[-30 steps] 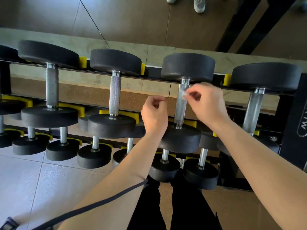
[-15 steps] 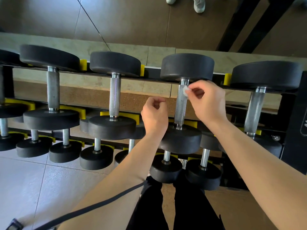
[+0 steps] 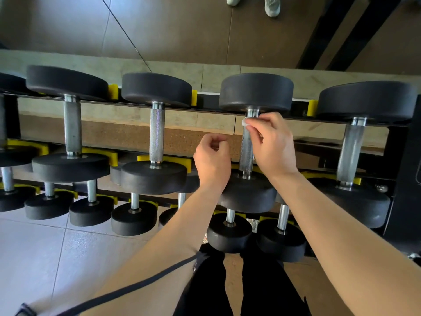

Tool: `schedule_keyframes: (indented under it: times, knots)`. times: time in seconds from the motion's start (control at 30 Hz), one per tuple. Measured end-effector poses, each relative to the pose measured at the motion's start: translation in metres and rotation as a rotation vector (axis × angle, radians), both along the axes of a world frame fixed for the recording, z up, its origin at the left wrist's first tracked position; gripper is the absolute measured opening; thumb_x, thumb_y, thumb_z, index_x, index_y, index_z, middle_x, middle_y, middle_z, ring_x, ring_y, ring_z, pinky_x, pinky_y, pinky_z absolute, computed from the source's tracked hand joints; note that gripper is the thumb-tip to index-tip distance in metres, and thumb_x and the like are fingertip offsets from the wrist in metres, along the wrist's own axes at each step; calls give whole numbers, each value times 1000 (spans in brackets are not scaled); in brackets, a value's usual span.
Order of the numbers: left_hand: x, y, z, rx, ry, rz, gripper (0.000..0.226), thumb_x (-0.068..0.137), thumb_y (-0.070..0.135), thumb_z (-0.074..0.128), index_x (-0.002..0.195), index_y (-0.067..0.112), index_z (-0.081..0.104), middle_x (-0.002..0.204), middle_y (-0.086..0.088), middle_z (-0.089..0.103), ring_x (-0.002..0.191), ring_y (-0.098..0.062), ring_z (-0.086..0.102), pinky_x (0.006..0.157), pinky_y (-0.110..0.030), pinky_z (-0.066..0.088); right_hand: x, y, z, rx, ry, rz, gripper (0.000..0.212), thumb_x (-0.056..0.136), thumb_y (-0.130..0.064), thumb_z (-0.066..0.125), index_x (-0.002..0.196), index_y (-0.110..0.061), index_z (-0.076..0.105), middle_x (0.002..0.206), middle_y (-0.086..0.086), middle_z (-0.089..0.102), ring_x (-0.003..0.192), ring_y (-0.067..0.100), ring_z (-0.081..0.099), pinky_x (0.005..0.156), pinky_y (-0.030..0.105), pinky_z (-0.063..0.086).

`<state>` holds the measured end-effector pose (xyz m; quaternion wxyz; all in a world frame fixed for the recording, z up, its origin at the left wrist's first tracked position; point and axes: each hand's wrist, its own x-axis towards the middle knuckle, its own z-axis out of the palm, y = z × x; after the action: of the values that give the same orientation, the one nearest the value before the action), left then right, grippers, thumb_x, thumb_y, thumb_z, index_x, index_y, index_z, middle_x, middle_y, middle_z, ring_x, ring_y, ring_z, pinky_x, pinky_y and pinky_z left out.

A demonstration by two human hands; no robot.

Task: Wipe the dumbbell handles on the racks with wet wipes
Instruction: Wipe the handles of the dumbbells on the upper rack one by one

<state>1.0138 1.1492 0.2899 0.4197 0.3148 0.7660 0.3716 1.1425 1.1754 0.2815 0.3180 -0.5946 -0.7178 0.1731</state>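
Dumbbell handle (image 3: 247,153) of knurled steel, running away from me between two round black weights, on the top tier of a black rack (image 3: 407,169); it belongs to the second dumbbell from the right in that row. My right hand (image 3: 271,144) is at the far end of this handle, just under the far weight. Its thumb and fingertips pinch a small white wet wipe (image 3: 245,122) against the metal.

My left hand (image 3: 213,160) hovers just left of the same handle, apart from it. Its fingers are curled into a loose fist, with nothing visible inside.

Yellow cradles (image 3: 113,91) separate the neighbouring dumbbells. Smaller dumbbells (image 3: 134,215) sit on a lower tier nearer me. My black trousers (image 3: 268,288) show below, above pale floor tiles (image 3: 34,258). A thin black strap (image 3: 136,288) crosses under my left forearm. A pair of shoes (image 3: 271,5) shows at the top edge.
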Motion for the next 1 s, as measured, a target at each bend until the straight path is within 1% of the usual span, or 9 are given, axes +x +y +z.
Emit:
schedule_keyframes:
  times: [0.07, 0.17, 0.37, 0.5, 0.6, 0.7, 0.77, 0.9, 1.0]
  knots:
    - [0, 0, 0, 3, -7, -6, 22, 94, 10, 58, 92, 31, 63, 89, 6, 69, 84, -11, 68, 75, -22, 55, 1, -5, -2, -12, 41, -71, 21, 97, -15, 66, 113, -3, 72, 109, 12, 67, 96, 17, 66, 85, 18, 52]
    - [-1, 0, -1, 3, -7, -14, 21, 94, 9, 58, 93, 30, 63, 89, 6, 69, 83, -11, 67, 73, -20, 54, 4, -10, -3, -50, 101, -135, 19, 95, -14, 68, 111, -4, 74, 103, 11, 71, 88, 16, 68, 79, 11, 50]
    - [-2, 0, -3, -3, 3, -21, 22, 94, 10, 59, 93, 32, 63, 92, 6, 69, 86, -11, 67, 79, -26, 57, -14, 2, 3, -74, 260, -325, 16, 95, -16, 67, 107, -7, 74, 102, 6, 71, 91, 11, 66, 81, 6, 48]
    - [-1, 0, -2, -5, 7, -27, 21, 94, 10, 59, 95, 30, 64, 92, 7, 69, 86, -11, 68, 79, -26, 58, -9, -15, 4, -143, 195, -305, 14, 95, -18, 68, 103, -9, 75, 92, 0, 74, 82, 8, 66, 75, 10, 49]
    - [-1, 1, -1, -8, 1, -33, 21, 94, 9, 59, 95, 29, 64, 92, 6, 68, 86, -11, 68, 78, -26, 57, -5, -13, 8, -194, 195, -308, 15, 95, -19, 68, 105, -10, 75, 94, -2, 74, 82, 5, 65, 74, 5, 45]
    - [-1, 1, -1, -9, 12, -43, 20, 94, 10, 59, 96, 29, 64, 92, 6, 68, 86, -11, 67, 77, -24, 57, -11, 7, 9, -241, 291, -443, 17, 96, -23, 66, 109, -14, 74, 98, -6, 72, 87, 3, 65, 79, 10, 48]
    - [0, 1, 0, -10, 15, -41, 19, 94, 9, 59, 97, 27, 65, 91, 7, 68, 86, -11, 67, 76, -23, 56, -14, 12, 10, -290, 361, -513, 18, 96, -25, 66, 110, -16, 74, 97, -10, 70, 84, -1, 63, 77, 6, 47]
    - [-1, 1, -1, -19, 5, -40, 19, 93, 9, 58, 96, 26, 66, 89, 6, 69, 84, -13, 68, 73, -22, 55, -2, -9, 10, -389, 334, -398, 14, 95, -24, 68, 105, -16, 75, 87, -17, 65, 78, -19, 58, 68, -1, 41]
    - [-1, 2, 0, -22, 1, -44, 19, 94, 9, 58, 95, 27, 65, 89, 5, 68, 84, -14, 68, 73, -22, 55, 2, -2, 10, -412, 323, -385, 15, 94, -25, 69, 105, -17, 75, 89, -17, 65, 77, -16, 58, 67, -3, 40]
